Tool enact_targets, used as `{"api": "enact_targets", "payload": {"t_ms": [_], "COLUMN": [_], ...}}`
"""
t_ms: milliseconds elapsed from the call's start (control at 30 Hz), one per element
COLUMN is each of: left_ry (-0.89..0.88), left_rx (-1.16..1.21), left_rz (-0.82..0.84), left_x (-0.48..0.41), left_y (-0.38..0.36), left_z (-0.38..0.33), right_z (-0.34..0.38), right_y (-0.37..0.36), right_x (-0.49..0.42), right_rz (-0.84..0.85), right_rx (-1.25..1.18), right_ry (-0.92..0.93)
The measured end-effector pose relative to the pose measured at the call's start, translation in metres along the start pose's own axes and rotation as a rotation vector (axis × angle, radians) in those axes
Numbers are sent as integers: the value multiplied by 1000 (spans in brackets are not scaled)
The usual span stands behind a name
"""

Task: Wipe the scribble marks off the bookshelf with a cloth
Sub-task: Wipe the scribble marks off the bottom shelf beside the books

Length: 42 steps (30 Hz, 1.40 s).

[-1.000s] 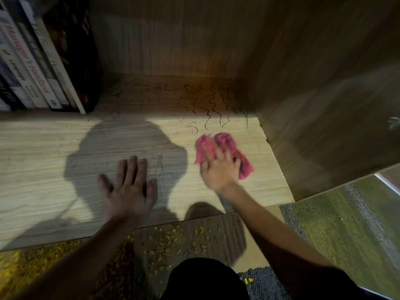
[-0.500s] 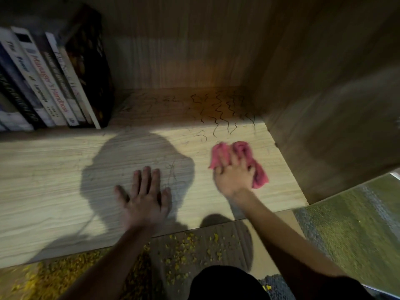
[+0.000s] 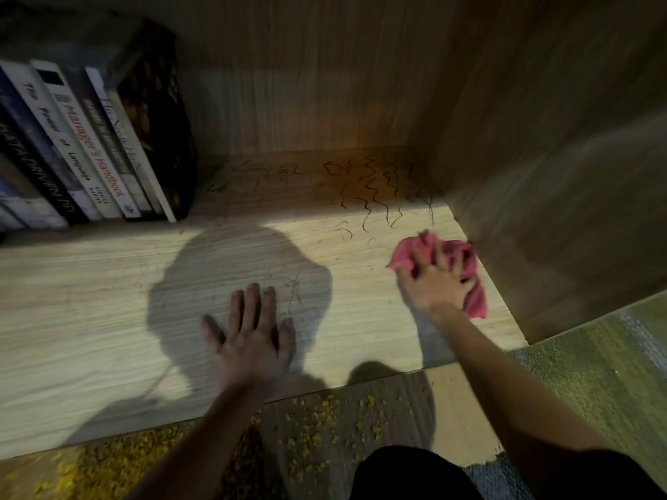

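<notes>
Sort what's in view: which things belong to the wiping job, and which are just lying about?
Job: pink cloth; right hand pressing on it; scribble marks near the back right corner; shelf board; left hand flat on the board.
Lying about: books at the left; scattered yellow bits; green carpet.

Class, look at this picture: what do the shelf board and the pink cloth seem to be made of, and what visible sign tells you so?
The shelf board looks like pale wood or a wood-look laminate with a matt finish: streaky grain lines run along it. The pink cloth is probably soft fabric, perhaps microfibre: it bunches into folds under the right hand.
</notes>
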State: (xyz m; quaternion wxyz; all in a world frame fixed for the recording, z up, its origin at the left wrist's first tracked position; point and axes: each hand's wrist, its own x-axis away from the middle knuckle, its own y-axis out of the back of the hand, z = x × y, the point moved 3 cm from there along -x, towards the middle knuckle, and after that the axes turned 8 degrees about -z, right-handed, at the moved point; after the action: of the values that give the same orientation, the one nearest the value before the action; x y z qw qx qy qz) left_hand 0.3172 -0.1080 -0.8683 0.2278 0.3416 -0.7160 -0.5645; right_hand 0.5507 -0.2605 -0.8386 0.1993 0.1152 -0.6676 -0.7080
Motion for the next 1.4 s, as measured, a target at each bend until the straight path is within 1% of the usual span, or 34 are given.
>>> {"api": "enact_targets", "payload": {"t_ms": [67,133,200,233,267,300,333,400,467,500,533,567,600,633,700,767,800,833,867,900,933,1000,1033,1067,1100,1133,1167,1200,1233,1267,1333,1400], "left_ry": [-1,6,14,20,21,17,11,4,-3,-12,-18,-25,-32,-34,-29,-31,-39,-48,-48,-37,-23,-9,-7,-3,-3,-10,-24,-28,-41,-73,-119,-127], "left_rx": [8,-4,-22,-24,-25,-32,-37,-33,-7,2,8,6,-1,-3,3,-5,-9,-17,-29,-33,-31,-28,-19,-17,-26,-39,-69,-93,-100,-104,-83,-65], "left_rz": [-6,7,28,36,42,46,48,34,-8,-33,-52,-60,-57,-57,-70,-58,-47,-29,-3,26,41,56,57,72,100,120,141,171,155,102,5,-33], "left_x": [0,-1,-1,-2,-3,-3,-3,-3,-2,-2,-2,-3,-3,-2,-3,-3,-3,-3,-3,-3,-2,-3,-4,-5,-5,-7,-8,-8,-7,-9,-15,-29], "left_y": [0,1,2,2,2,1,0,-2,-5,-5,-6,-7,-8,-7,-8,-7,-6,-5,-5,-5,-4,-4,-3,-3,-3,-1,1,3,3,2,4,4], "left_z": [0,-1,-2,-2,-2,0,0,1,3,3,4,4,4,4,4,4,3,3,3,4,4,3,1,0,-1,-1,0,1,0,0,0,-9], "right_z": [29,43,35,23,10,-2,-12,-24,-10,3,18,34,49,60,65,43,26,7,-10,-23,-33,-33,-22,-3,17,37,52,58,55,46,19,-12], "right_y": [-10,-17,-21,-23,-24,-21,-15,-9,-7,-6,-7,-8,-13,-19,-25,-26,-25,-24,-20,-13,-8,-4,-4,-3,-2,-3,-9,-14,-19,-21,-17,-13], "right_x": [21,51,73,75,69,56,41,12,-6,-9,-7,-1,6,17,44,58,56,48,32,14,-4,-33,-37,-33,-23,-10,5,22,40,56,56,20], "right_rz": [-12,-75,-114,-121,-97,-93,-95,-93,-122,-130,-120,-97,-72,-56,-75,-122,-128,-98,-71,-53,-66,-77,-73,-51,-27,-1,27,22,-11,-58,-89,-110], "right_rx": [7,16,6,25,53,78,78,-3,-72,-79,-72,-52,-29,-10,0,8,44,95,139,131,79,-35,-49,-52,-36,-18,-17,-24,-27,-15,-12,24], "right_ry": [169,436,661,741,772,761,691,400,125,27,-19,-12,50,160,475,754,859,902,887,802,647,228,61,-40,-49,19,146,315,498,621,666,609]}}
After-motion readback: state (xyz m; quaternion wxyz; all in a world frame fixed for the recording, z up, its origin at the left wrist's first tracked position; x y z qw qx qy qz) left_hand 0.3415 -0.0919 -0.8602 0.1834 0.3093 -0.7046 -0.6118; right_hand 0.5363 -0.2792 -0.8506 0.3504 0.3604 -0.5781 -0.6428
